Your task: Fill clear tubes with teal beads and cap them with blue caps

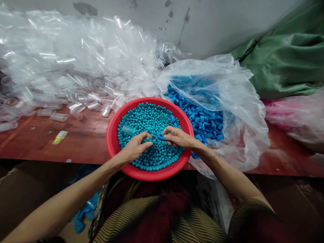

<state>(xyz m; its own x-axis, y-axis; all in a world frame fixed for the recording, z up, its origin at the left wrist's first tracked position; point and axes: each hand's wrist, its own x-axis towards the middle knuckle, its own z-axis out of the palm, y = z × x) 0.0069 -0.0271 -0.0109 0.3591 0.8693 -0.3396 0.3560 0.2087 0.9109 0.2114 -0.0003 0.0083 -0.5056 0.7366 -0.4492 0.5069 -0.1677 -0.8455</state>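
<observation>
A red plastic bowl (110, 143) full of small turquoise beads (149, 118) stands before me at the table's edge. Over the beads, my right hand (176, 136) pinches a small blue plastic cap (161, 136) between thumb and fingertips. My left hand (138, 145) hovers just left of it, thumb and index finger curved and apart, with beads showing in the gap; I make out nothing held there. A clear plastic tube (128, 130) lies on the beads near the bowl's left side. Another blue piece (172, 118) rests among the beads at the upper right.
Clear tubes (76, 60) are heaped at the back left of the red table (86, 138). Right of the bowl, an open plastic bag (240, 111) holds many blue caps (205, 119). Green cloth (286, 64) and a pinkish bag (298, 114) are farther right.
</observation>
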